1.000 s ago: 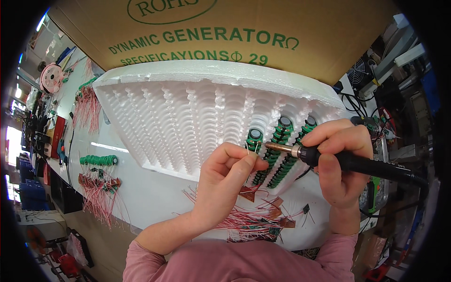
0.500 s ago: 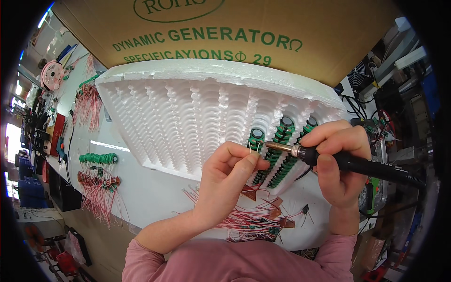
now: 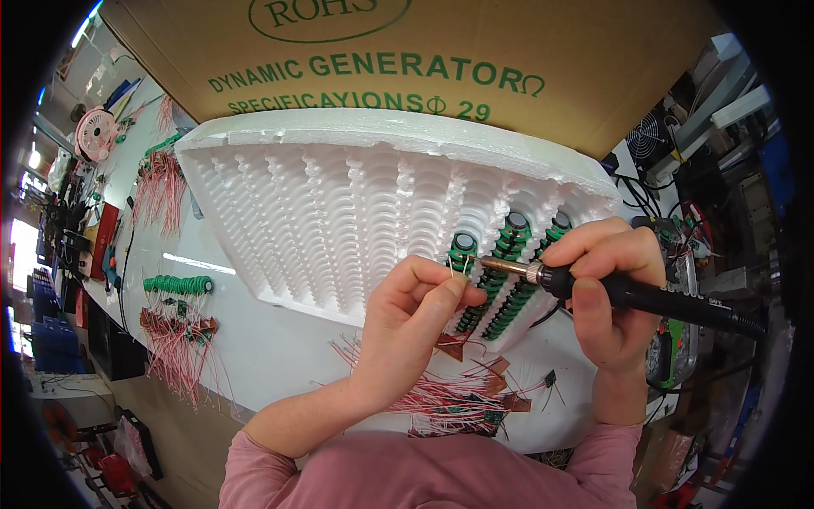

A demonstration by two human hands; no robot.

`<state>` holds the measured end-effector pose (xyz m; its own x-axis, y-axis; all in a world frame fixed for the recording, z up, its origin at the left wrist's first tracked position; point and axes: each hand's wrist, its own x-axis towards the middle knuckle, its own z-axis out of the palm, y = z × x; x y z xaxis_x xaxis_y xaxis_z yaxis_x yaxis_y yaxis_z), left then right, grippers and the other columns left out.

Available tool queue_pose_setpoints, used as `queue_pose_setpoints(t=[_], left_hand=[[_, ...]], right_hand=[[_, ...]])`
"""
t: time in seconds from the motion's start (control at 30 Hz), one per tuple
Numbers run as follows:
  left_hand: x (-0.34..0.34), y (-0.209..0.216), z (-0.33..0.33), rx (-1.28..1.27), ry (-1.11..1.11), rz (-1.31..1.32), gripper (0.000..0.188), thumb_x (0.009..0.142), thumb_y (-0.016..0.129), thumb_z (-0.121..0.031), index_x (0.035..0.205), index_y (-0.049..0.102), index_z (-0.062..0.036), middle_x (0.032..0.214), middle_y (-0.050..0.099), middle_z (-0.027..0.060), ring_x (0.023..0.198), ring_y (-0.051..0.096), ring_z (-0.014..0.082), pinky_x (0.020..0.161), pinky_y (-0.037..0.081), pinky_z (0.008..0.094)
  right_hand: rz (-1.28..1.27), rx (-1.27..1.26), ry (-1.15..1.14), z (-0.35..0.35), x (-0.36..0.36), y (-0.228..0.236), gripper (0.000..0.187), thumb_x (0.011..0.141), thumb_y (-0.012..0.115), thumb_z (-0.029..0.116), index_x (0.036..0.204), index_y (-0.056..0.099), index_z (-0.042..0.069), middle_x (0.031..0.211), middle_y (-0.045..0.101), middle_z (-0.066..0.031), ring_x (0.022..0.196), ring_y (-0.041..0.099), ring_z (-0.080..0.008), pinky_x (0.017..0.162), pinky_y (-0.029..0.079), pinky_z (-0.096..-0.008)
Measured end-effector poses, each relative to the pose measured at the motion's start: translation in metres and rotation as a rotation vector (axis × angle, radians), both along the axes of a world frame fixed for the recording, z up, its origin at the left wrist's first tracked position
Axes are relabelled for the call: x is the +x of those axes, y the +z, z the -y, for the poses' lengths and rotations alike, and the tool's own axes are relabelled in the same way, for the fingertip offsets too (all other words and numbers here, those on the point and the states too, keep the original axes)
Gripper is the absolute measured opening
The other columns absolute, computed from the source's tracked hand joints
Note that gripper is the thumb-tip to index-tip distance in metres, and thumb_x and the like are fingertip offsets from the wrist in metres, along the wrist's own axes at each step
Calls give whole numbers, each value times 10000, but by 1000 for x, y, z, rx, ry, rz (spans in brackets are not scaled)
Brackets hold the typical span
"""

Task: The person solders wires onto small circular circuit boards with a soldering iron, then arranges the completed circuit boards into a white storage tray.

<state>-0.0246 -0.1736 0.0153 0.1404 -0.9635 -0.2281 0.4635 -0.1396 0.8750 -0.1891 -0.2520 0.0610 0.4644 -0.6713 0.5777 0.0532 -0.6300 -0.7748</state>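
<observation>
1. The right hand [image 3: 606,293], right of centre in the frame, was closed around the black handle of a soldering iron [image 3: 627,293], whose handle and cable ran off toward the right edge.
2. The iron's metal tip pointed left and met the top of a green coil [image 3: 463,251] standing in a slot of the white foam tray [image 3: 339,204].
3. The left hand [image 3: 411,327], at the centre of the frame, had its thumb and forefinger pinched together just beside that coil; whatever they held was too thin to make out, perhaps a wire lead.
4. The foam tray filled the upper middle of the frame, its ribbed channels mostly bare on the left, with rows of green coils [image 3: 509,271] packed into the rightmost channels.
5. Below the hands, at lower centre, lay a bundle of red-and-white wires [image 3: 441,394] with small brown pieces among them on the white table [image 3: 280,348].
6. At the left of the frame, a short row of green coils [image 3: 176,285] lay on the table, with more red wire bundles [image 3: 178,339] just below it.
7. A brown cardboard box [image 3: 526,51] with green printing stood behind the tray along the top of the frame.
8. A pink fan [image 3: 95,134] sat at the upper left.
</observation>
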Motion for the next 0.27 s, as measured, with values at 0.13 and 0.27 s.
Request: queue_pose_setpoints(t=[0.13, 0.27], left_hand=[[0, 0, 0, 2, 4, -9, 75, 878, 492, -115, 884, 497, -40, 833, 626, 75, 691, 535, 39, 559, 459, 187], [0, -1, -1, 4, 0, -17, 77, 876, 496, -117, 885, 497, -41, 839, 626, 78, 691, 536, 42, 562, 461, 183]], right_hand=[[-8, -14, -3, 0, -1, 0, 168, 756, 619, 40, 849, 480, 24, 857, 591, -141, 732, 547, -149, 645, 447, -239], [-4, -1, -1, -1, 0, -1, 169, 758, 621, 47, 850, 481, 26, 861, 592, -141, 741, 552, -155, 653, 448, -243]])
